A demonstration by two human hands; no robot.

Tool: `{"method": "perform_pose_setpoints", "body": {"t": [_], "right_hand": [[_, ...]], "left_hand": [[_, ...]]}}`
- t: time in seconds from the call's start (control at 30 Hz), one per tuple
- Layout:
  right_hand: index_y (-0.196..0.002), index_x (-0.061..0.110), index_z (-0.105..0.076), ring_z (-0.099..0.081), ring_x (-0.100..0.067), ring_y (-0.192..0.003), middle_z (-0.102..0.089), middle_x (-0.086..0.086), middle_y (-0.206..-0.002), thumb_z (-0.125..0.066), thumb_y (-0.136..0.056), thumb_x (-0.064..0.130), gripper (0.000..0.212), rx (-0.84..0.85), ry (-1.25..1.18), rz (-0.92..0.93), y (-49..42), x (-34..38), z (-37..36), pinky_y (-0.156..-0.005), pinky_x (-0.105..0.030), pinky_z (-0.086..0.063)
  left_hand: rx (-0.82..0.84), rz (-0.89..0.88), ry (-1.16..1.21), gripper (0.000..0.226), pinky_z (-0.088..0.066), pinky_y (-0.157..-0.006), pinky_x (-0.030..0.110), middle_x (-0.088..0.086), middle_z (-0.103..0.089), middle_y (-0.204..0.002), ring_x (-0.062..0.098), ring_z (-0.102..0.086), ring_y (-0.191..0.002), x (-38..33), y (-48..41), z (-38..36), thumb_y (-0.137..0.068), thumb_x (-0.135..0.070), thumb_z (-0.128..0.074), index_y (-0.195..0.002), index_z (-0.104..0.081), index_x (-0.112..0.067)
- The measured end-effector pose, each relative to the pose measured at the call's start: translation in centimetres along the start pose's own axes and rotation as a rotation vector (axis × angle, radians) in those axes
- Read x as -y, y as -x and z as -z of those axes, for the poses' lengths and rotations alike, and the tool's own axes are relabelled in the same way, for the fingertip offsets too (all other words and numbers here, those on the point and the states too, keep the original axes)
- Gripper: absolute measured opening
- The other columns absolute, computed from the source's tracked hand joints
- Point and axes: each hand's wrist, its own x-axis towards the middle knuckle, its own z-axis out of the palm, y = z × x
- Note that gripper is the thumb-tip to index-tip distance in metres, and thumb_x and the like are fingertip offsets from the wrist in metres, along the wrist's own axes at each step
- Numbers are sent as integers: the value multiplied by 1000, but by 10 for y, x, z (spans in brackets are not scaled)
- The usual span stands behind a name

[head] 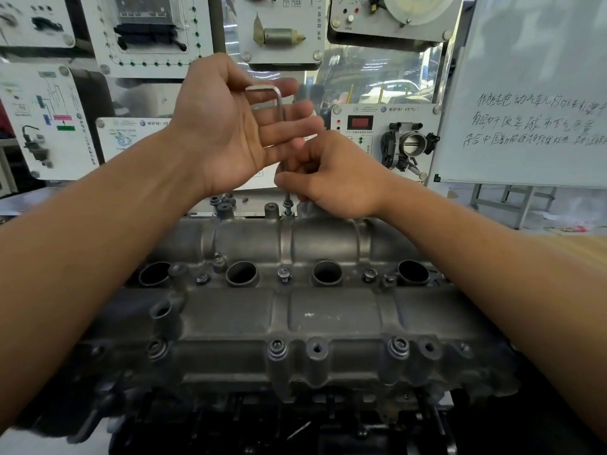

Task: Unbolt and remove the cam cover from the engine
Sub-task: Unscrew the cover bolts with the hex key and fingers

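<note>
The grey metal cam cover spans the frame, with several round plug holes along its middle and bolts along both edges. An L-shaped hex key stands upright in a raised bolt at the cover's far edge. My left hand is spread flat, its fingers against the key's short top arm. My right hand pinches the key's lower shaft just above the bolt. Bolts remain seated in the middle row and the near row.
Loose bolts lie behind the cover's far edge at left. Display boards with car parts and a throttle body panel stand close behind the engine. A whiteboard leans at the right.
</note>
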Motion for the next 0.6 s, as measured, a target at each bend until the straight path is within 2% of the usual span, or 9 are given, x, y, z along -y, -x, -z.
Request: {"method": "perform_pose_setpoints", "body": {"t": [0.1,0.2,0.33,0.43,0.5,0.6], "right_hand": [[-65,11,-51,-46,0,-47,-50,14,-48,-63,-90,4,29,-25,-15,19,-1,-1,-1,-53,-15,-38],[-64,15,-49,-44,1,-43,-47,12,-47,-61,-90,2,32,-32,-32,13,-1,-1,-1,-46,-10,-35],[-65,14,-51,-45,0,-44,-49,7,-51,-61,-90,3,30,-26,-34,8,0,0,-1,-47,-12,-36],[-77,-2,-59,-47,-5,-50,-52,0,-57,-61,-91,3,15,-21,-39,9,0,1,0,-53,-20,-40],[-88,-10,-61,-48,-10,-53,-54,-4,-61,-61,-92,3,14,-23,-37,9,0,1,0,-56,-25,-42],[-79,-5,-61,-49,-10,-54,-55,0,-58,-62,-92,5,16,-23,-20,2,1,2,1,-59,-27,-44]], "left_hand": [[49,-12,-55,33,-58,-70,28,6,-66,-81,28,-74,-89,5,1,-5,-95,-22,-32,-97,-62,-7],[23,-55,-133,20,-55,-68,25,0,-62,-76,21,-74,-81,12,0,-10,-95,-14,-42,-89,-61,-12],[35,-52,-108,29,-55,-68,26,2,-63,-78,24,-73,-83,11,-1,-8,-96,-25,-38,-93,-63,-10],[16,-52,-127,30,-56,-66,25,1,-66,-77,23,-74,-84,10,-2,-8,-99,-31,-44,-90,-65,-12],[-5,-65,-158,24,-56,-62,23,-2,-67,-75,19,-75,-80,12,-3,-10,-100,-32,-51,-87,-64,-15],[-65,-80,-213,23,-53,-53,21,-3,-68,-71,14,-73,-65,14,-4,-11,-96,-37,-60,-84,-60,-18]]}}
